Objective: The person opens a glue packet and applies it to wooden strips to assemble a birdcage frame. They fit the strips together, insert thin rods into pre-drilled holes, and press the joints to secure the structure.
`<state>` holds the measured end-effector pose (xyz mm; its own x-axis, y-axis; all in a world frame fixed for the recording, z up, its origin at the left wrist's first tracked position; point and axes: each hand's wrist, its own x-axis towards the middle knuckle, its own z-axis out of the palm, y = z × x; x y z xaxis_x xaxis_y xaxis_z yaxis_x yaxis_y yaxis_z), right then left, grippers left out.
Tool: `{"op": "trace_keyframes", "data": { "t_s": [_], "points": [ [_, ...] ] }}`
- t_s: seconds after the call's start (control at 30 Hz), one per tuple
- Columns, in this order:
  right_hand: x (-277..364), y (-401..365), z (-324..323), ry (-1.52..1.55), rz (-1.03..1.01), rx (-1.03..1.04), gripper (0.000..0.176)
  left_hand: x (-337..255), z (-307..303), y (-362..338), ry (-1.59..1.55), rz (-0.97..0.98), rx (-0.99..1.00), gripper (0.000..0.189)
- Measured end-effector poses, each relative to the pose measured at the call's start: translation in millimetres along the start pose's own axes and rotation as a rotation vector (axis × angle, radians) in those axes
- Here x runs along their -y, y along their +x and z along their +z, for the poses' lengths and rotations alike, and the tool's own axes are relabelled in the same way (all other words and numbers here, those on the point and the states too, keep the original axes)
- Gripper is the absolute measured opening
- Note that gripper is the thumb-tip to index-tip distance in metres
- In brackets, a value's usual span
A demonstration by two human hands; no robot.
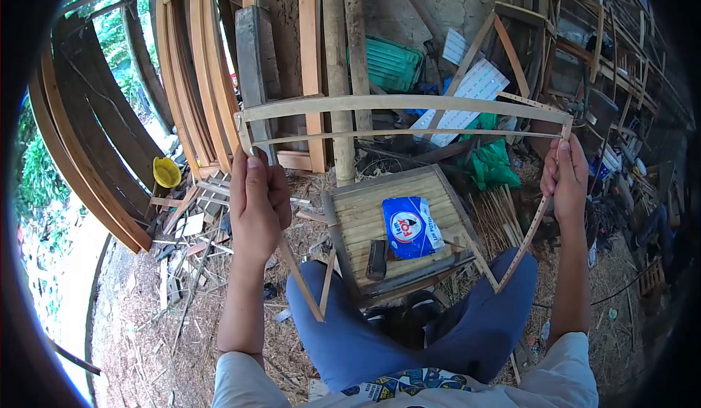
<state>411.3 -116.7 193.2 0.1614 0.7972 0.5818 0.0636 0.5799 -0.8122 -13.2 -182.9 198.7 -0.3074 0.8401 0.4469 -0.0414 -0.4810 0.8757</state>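
A light frame of thin wooden strips [409, 103] is held up in front of me, its wide top bar spanning between both hands. A narrower strip runs just below that bar. My left hand [257, 196] is closed around the frame's left side near the top corner. On the right side strip, my right hand [566, 178] is pinched shut below the other corner. From each hand a side strip hangs down to a sharp angle over my knees; the right one [537, 222] carries a row of small dots.
Between my knees stands a low slatted wooden table [358, 211], bearing a blue packet [410, 227] and a dark block [377, 260]. Wooden frames [208, 65] lean at left beside a yellow hard hat-like object [166, 173]. Wood scraps [193, 225] and shavings cover the ground. A green crate [391, 65] lies behind.
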Motion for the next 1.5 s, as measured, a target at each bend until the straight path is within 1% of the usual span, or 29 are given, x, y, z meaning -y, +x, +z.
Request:
{"op": "trace_keyframes", "data": {
  "t_s": [0.13, 0.23, 0.33, 0.43, 0.57, 0.67, 0.8, 0.97, 1.03, 1.2, 1.3, 1.4, 1.5],
  "points": [
    [0.1, 1.5, -0.8, 0.033, -0.018, -0.004, 0.027, -1.1, -3.0, 0.8, 0.010, 0.006, 0.025, 0.023],
    [3.8, 5.8, -1.0, 0.047, -0.028, 0.003, 0.027, -3.7, -4.9, 2.5, -0.055, 0.020, 0.045, 0.021],
    [11.9, 8.5, 4.4, 0.038, -0.038, 0.040, 0.030, -9.9, -9.9, 6.5, -0.093, 0.083, 0.094, 0.022],
    [18.4, 11.8, 10.8, -0.015, -0.029, 0.048, 0.033, -14.1, -9.8, 6.9, -0.086, 0.056, 0.028, 0.022],
    [18.4, 13.8, 15.4, -0.028, -0.036, 0.046, 0.037, -13.1, -17.1, 6.3, -0.159, 0.034, 0.094, 0.023],
    [22.1, 12.0, 19.4, -0.002, -0.030, 0.052, 0.035, -13.8, -18.0, 5.8, -0.151, 0.013, 0.065, 0.026],
    [23.3, 11.3, 22.3, 0.033, -0.015, 0.069, 0.034, -12.8, -21.3, 7.4, -0.245, -0.010, 0.054, 0.030],
    [26.0, 10.8, 21.3, 0.043, -0.003, 0.084, 0.034, -4.6, -32.1, 16.0, -0.406, -0.035, 0.095, 0.037],
    [28.0, 9.9, 22.9, 0.069, 0.007, 0.097, 0.034, -3.4, -34.5, 18.9, -0.386, 0.022, 0.140, 0.035],
    [30.2, 9.2, 22.2, 0.044, 0.000, 0.095, 0.034, -9.2, -31.2, 18.8, -0.378, 0.023, 0.145, 0.034],
    [32.0, 9.1, 20.5, 0.035, -0.005, 0.100, 0.035, -10.6, -29.4, 18.6, -0.381, 0.007, 0.115, 0.034],
    [33.3, 8.5, 20.5, 0.048, 0.006, 0.094, 0.036, -8.1, -30.7, 21.1, -0.375, 0.044, 0.140, 0.033],
    [35.0, 8.2, 19.6, 0.055, 0.000, 0.097, 0.036, -11.0, -28.9, 20.3, -0.326, 0.065, 0.110, 0.032]
  ]
}}
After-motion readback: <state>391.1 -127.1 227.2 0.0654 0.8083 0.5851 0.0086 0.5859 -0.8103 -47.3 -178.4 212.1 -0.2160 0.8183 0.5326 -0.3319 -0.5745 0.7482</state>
